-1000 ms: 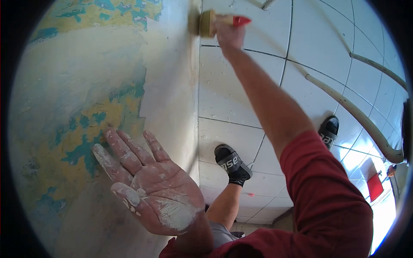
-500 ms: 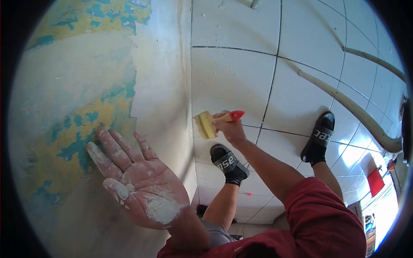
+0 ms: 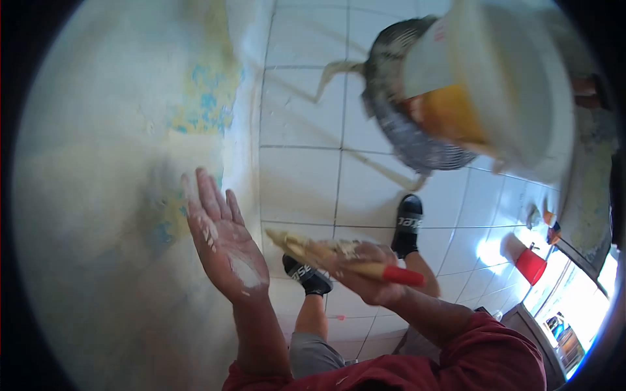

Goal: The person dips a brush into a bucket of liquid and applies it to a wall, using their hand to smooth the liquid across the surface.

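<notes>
My left hand (image 3: 228, 241) is held palm up beside the wall (image 3: 98, 195), fingers stretched out, with white paste on the palm and fingers. Fingers of my right hand (image 3: 365, 267) are wrapped round a brush (image 3: 365, 266) with a red handle end and a pale wooden body. The brush's bristle end points left, toward my left hand, without touching it. Patches of yellow and turquoise show on the wall.
A white bucket (image 3: 515, 91) with an orange label stands on a round dark stool seat (image 3: 417, 140) with pale legs, upper right. My feet in black slides are on the white tiled floor (image 3: 300, 189). A red object (image 3: 530, 266) is at the right.
The view has shifted, bringing the bucket and stool seat into sight. My right hand has lifted the brush from near the floor toward me. My left hand remains open and now sits more upright.
</notes>
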A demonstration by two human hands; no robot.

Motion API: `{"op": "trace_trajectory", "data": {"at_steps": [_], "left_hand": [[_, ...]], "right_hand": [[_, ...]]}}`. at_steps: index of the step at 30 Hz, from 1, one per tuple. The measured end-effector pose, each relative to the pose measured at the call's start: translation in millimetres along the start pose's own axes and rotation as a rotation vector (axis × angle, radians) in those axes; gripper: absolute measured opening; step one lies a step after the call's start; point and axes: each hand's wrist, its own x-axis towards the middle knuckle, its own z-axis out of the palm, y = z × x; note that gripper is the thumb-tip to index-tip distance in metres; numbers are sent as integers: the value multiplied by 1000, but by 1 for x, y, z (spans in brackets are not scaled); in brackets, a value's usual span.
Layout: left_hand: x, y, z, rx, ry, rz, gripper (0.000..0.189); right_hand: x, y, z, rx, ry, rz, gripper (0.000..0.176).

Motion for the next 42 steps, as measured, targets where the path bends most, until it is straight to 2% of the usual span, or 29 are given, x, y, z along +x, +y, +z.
{"op": "trace_trajectory", "data": {"at_steps": [1,4,6,7,8,9,11,12,13,14,15,17,19,22,26,28,29,31,32,34,35,36,37,39,40,42], "left_hand": [[2,15,17,44,-127,-12,63],[15,44,79,7,-276,-68,60],[21,54,118,32,-410,-128,60],[25,53,137,72,-453,-138,62],[23,55,154,197,-487,-92,63],[3,75,190,214,-402,-153,66],[7,58,203,204,-472,-222,67],[2,54,211,220,-485,-254,63],[-2,47,214,226,-485,-257,63],[-5,37,215,196,-514,-267,60],[-8,32,215,166,-542,-278,58],[-10,37,218,172,-529,-263,54],[-10,36,218,108,-519,-296,52],[-12,34,219,60,-500,-271,51],[-12,31,216,103,-489,-251,51],[-15,29,217,50,-471,-235,50],[-15,28,218,-10,-463,-217,49],[-18,28,220,18,-418,-230,48],[-19,27,221,41,-388,-206,47],[-19,25,220,66,-358,-175,46],[-18,24,220,155,-336,-157,44],[-17,22,220,243,-313,-137,43],[-15,20,220,245,-314,-129,43],[-15,17,217,261,-322,-110,42],[-16,24,219,274,-308,-106,42],[-19,38,212,6,-236,-276,44]], "right_hand": [[-8,-23,-26,89,-64,148,32],[10,-81,-120,195,103,79,24],[-2,-91,-175,100,144,-54,25],[9,-97,-206,9,288,-283,26],[22,-104,-234,0,293,-293,26],[34,-111,-262,-131,311,-274,24],[63,-117,-308,-385,345,-223,21],[88,-112,-318,-262,307,-228,19],[103,-99,-324,30,232,-107,21],[121,-79,-329,-35,116,-133,23],[131,-62,-325,49,75,-21,26],[151,-40,-314,3,59,-37,21],[166,-36,-303,-274,-199,262,21],[175,-16,-287,-381,-283,249,19],[173,-5,-283,-368,-287,249,20],[165,-18,-292,-169,-86,289,23],[160,-21,-298,-171,-86,285,23],[150,-26,-310,131,210,113,23],[145,-28,-316,132,212,108,23],[135,-31,-329,517,442,349,26],[129,-28,-334,520,443,343,26],[123,-23,-339,702,475,349,28],[117,-18,-343,885,502,353,30],[104,-18,-344,988,563,378,31],[97,-22,-341,1213,516,283,33],[85,-31,-325,1552,365,102,36]]}}
